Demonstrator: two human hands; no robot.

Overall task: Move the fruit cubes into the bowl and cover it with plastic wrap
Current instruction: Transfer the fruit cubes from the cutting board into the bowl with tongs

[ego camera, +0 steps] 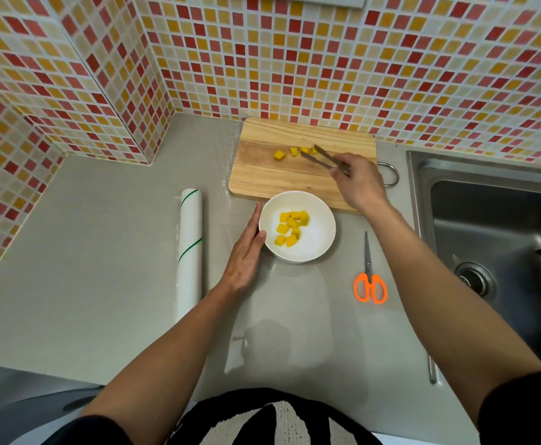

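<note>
A white bowl (317, 239) sits on the grey counter and holds several yellow fruit cubes (290, 228). Behind it lies a wooden cutting board (272, 175) with a few more yellow cubes (280, 154) near its middle. My right hand (360, 184) grips metal tongs (322, 157) whose open tips straddle the rightmost cubes on the board. My left hand (246, 252) rests flat against the bowl's left side, fingers straight. A roll of plastic wrap (189, 248) lies on the counter to the left of the bowl.
Orange-handled scissors (370, 277) lie right of the bowl. A steel sink (493, 239) takes up the right side. Mosaic-tiled walls close off the back and left. The counter's front edge runs near my body.
</note>
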